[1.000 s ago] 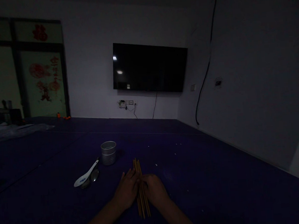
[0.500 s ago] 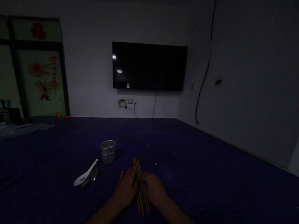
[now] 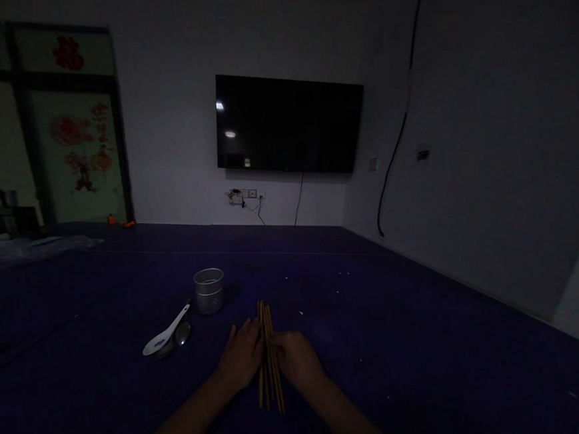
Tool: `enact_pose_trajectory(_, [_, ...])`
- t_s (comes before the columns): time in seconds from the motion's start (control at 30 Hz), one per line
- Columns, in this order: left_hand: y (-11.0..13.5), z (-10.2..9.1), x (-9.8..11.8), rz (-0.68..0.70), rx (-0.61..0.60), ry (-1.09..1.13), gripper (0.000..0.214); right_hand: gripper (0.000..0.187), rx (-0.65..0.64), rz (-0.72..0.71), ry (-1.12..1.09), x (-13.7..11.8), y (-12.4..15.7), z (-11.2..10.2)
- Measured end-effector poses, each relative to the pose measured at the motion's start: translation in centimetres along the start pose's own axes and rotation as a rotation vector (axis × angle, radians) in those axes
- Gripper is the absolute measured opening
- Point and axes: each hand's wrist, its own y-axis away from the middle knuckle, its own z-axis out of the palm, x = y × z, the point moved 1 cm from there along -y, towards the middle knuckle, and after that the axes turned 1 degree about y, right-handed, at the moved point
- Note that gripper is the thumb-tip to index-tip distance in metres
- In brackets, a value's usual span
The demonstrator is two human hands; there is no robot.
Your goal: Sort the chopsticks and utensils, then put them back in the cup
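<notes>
Head view: left hand [image 3: 241,358] and right hand [image 3: 295,360] press a bundle of chopsticks [image 3: 269,352] between them on the purple desk [image 3: 429,340], fingers together; a metal cup [image 3: 209,290] stands far left.

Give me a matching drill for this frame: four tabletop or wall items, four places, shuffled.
Things:
1. bundle of chopsticks
2. metal cup
3. white spoon
4. television

Places:
A. mounted on the far wall
B. between the left hand and the right hand
C. lying left of the hands, over a metal spoon
D. standing upright, beyond the spoons

Pairs: 1-B, 2-D, 3-C, 4-A
</notes>
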Motion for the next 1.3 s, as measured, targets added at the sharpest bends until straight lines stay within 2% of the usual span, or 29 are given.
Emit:
enact_pose_trajectory(0.33, [0.0,0.2,-0.1,-0.003,0.036,0.003,0.052,0.032,0.008,-0.017,-0.007,-0.1,0.1,-0.1])
enact_pose_trajectory(0.57, [0.0,-0.2,-0.1,-0.016,0.01,-0.011,0.052,0.033,-0.007,-0.059,-0.026,-0.1,0.1,0.1])
enact_pose_trajectory(1.03, [-0.2,-0.5,-0.8,0.05,-0.067,-0.058,0.053,0.04,0.012,-0.109,-0.029,-1.2,0.5,-0.4])
enact_pose_trajectory(1.3, [-0.1,-0.5,-0.6,0.056,-0.058,-0.025,0.053,0.04,-0.019,-0.113,0.002,-1.2,0.6,-0.4])
